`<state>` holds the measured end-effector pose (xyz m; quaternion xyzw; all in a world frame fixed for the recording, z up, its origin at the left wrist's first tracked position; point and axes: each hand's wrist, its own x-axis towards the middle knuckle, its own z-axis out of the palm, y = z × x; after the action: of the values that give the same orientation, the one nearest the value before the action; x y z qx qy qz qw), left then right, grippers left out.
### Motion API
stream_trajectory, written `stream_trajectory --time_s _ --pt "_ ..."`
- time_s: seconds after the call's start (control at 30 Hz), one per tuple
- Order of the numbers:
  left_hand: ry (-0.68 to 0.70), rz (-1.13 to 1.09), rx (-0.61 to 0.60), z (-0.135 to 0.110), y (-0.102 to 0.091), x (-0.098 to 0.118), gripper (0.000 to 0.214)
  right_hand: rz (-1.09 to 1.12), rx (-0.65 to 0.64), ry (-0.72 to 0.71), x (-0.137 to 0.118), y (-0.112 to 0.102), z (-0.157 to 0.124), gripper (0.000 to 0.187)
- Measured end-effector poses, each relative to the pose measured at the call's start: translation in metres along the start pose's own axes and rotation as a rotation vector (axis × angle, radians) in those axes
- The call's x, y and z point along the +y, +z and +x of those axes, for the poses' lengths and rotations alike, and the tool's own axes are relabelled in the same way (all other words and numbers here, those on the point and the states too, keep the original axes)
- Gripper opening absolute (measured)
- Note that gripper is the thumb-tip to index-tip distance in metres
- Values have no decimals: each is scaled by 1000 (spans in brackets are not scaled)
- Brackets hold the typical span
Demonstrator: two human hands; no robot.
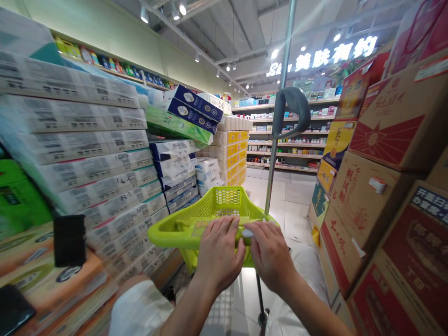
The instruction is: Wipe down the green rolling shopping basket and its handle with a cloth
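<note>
A lime green shopping cart basket [213, 205] stands in front of me in a shop aisle. My left hand [219, 249] lies over its near handle bar [175, 235], fingers curled on top of it. My right hand [269, 254] grips the same bar just to the right, fingers bent round it, touching a small white piece on the bar. A grey pole [280, 116] with a curved grey handle [292, 109] rises from the cart's right side. The basket looks empty.
Stacked packs of tissue paper [101, 154] line the left side. Red and brown cardboard boxes [381, 186] are piled on the right. Shelves of goods [290, 135] stand at the aisle's far end beyond a pale tiled floor [290, 200].
</note>
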<state>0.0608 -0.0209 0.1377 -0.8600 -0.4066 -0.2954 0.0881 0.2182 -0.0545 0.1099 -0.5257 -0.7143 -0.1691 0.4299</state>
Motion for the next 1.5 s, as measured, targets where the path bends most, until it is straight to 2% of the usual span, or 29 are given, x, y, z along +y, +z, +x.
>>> stream_trajectory --time_s 0.1,0.23,0.3,0.47,0.53,0.6,0.67,0.73,0.8,0.87,0.97,1.03,1.1,1.2,1.27,1.33,1.43,1.5 --pt "6 -3 -12 0 -1 -2 43 44 -13 -17 -3 3 0 28" --pt "29 -18 -11 -2 -4 -4 42 58 57 0 21 -1 -5 28" --pt "32 -21 -10 -2 -5 -4 42 68 88 17 23 0 -8 29" --pt "40 -17 -14 -3 -4 -3 43 49 98 -46 -15 12 -9 31" --pt "47 -17 -26 -4 -5 -5 41 47 86 -84 -23 14 -8 34" --pt "50 -13 -37 -5 -6 -6 42 39 70 -90 -15 10 -7 36" --pt "49 -13 -43 -5 -7 -7 43 35 64 -71 4 4 -8 34" --pt "49 -17 -44 -5 -7 -7 43 43 87 -11 21 -2 -10 32" --pt "47 -18 -38 -4 -6 -6 43 49 123 50 27 -5 -13 31" --pt "47 -12 -25 -4 -5 -6 43 49 143 52 18 -3 -15 31" --pt "51 -2 -18 -4 -4 -6 43 56 107 -59 -2 3 -15 34" --pt "54 -3 -29 -4 -5 -7 44 73 78 -100 -4 5 -14 35" --pt "55 -9 -43 -5 -7 -7 44 96 86 -63 7 4 -13 33" --pt "53 -18 -40 -5 -8 -7 44 173 164 107 27 2 -12 29" --pt "54 -16 -24 -5 -8 -6 43 209 215 189 27 2 -13 29" --pt "58 -11 -12 -6 -6 -6 43 182 200 142 13 5 -14 29" --pt "61 -9 -19 -7 -5 -6 43 96 101 -34 -12 9 -14 33" --pt "64 -12 -32 -7 -7 -7 43 65 77 -69 -15 9 -12 34"
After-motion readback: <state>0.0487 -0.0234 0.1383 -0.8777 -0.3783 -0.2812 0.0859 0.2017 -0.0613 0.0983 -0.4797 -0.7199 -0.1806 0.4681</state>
